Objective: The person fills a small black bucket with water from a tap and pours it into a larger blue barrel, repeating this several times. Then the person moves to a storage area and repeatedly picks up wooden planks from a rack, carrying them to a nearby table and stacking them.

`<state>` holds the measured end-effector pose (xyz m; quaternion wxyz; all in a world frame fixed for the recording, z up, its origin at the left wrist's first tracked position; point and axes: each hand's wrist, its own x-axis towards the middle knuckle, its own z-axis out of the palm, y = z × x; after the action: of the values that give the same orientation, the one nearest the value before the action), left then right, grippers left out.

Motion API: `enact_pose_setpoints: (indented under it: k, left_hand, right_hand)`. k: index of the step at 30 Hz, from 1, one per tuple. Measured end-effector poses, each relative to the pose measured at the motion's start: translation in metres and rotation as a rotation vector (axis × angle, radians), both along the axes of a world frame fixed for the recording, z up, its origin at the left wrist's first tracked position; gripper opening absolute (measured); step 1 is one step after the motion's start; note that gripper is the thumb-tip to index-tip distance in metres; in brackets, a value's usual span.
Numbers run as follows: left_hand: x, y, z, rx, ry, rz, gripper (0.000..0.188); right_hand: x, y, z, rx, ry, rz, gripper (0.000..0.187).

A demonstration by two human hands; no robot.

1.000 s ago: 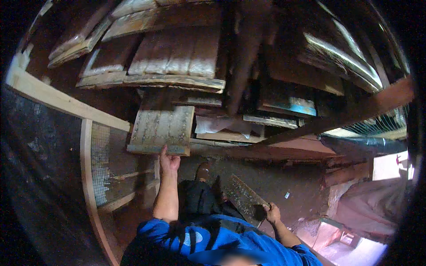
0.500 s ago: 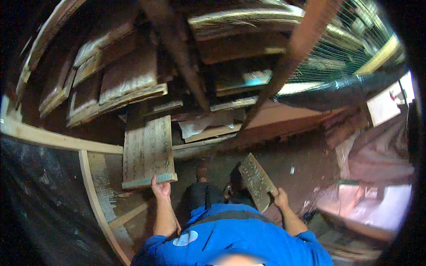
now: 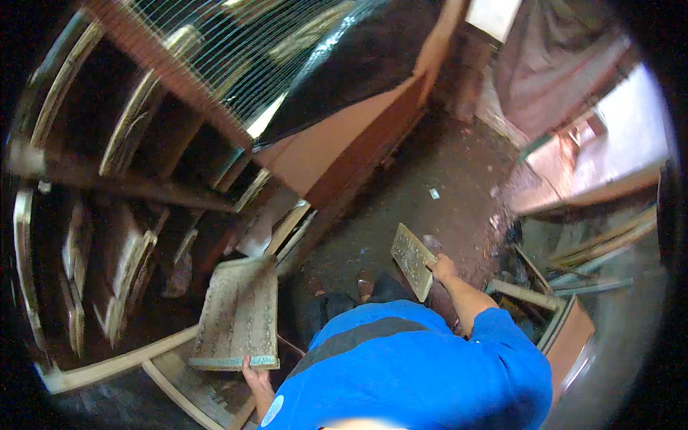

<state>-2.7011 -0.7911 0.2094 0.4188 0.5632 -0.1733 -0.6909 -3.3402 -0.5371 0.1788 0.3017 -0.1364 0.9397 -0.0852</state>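
Observation:
My left hand point(image 3: 254, 375) grips the near edge of a large flat grey wooden tray point(image 3: 237, 322) with a ribbed face, held out level at the lower left. My right hand point(image 3: 443, 269) holds a smaller, narrow grey board point(image 3: 413, 261) by one edge, tilted over the dirt floor point(image 3: 430, 172). My blue shirt point(image 3: 416, 365) fills the lower middle, and my shoes point(image 3: 365, 287) show just ahead of it.
Wooden racks point(image 3: 107, 236) stacked with similar trays stand to the left behind a pale timber frame point(image 3: 115, 365). Wire mesh point(image 3: 215, 57) and a dark sheet point(image 3: 358, 64) sit at the top. Loose planks and a box point(image 3: 566, 322) lie at the right, and a bright opening point(image 3: 616, 143) is beyond.
The view has swung right, away from the racks toward the floor and opening. The large tray has come out of the rack and lower. Both hands keep their hold.

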Motion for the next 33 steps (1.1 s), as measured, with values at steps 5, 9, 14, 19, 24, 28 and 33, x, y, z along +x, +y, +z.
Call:
enact_pose_setpoints:
  k: [5, 9, 14, 19, 24, 28, 33]
  left_hand:
    - [-0.033, -0.041, -0.003, 0.311, 0.091, 0.023, 0.053]
    - [-0.086, -0.049, 0.014, 0.206, 0.098, -0.339, 0.053]
    - [-0.156, -0.068, 0.037, 0.173, -0.114, -0.805, 0.053]
    - [-0.209, -0.099, -0.005, 0.525, 0.176, -0.773, 0.065]
    - [-0.269, -0.173, -0.046, 0.706, 0.113, -1.028, 0.061]
    - [-0.322, -0.182, -0.052, 0.672, -0.049, -1.037, 0.060]
    - [-0.371, -0.190, -0.053, 0.653, -0.129, -1.099, 0.059]
  right_hand:
    - [0.014, 0.072, -0.007, -0.080, 0.076, -0.329, 0.043]
    - [0.035, 0.122, 0.013, -0.116, -0.019, -0.551, 0.045]
    - [0.063, 0.162, 0.037, -0.120, -0.002, -0.711, 0.048]
    - [0.067, 0.189, 0.047, -0.077, 0.090, -0.941, 0.049]
    - [0.050, 0.195, 0.052, -0.004, 0.090, -1.097, 0.047]
    - [0.027, 0.214, 0.046, -0.049, 0.204, -1.224, 0.046]
    - [0.006, 0.226, 0.052, 0.116, 0.374, -1.189, 0.047]
